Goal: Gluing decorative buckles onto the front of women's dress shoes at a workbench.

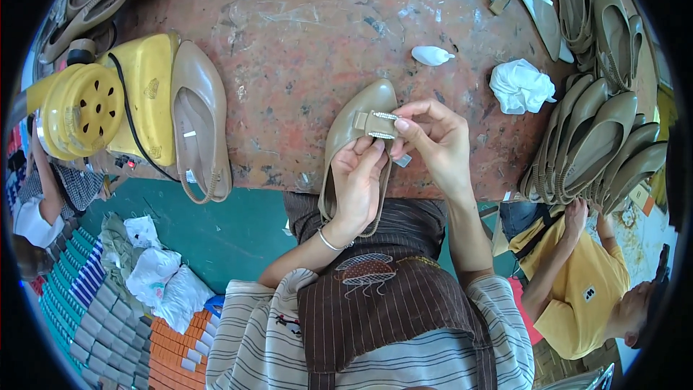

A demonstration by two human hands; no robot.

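A beige pointed slingback shoe lies on the table's near edge in front of me, toe pointing away. Over its toe opening is a beige bow ornament with a rhinestone-edged buckle. My right hand pinches the ornament's right end between thumb and fingers. My left hand rests over the shoe's opening, its fingertips closed on the ornament's lower edge. Part of the shoe's inside is hidden beneath my left hand. Whether the ornament touches the shoe I cannot tell.
Another beige slingback leans beside a yellow lamp-like machine with a black cord. A white squeeze bottle and crumpled white paper lie on the table. Stacked beige shoes line the right, near a person in yellow.
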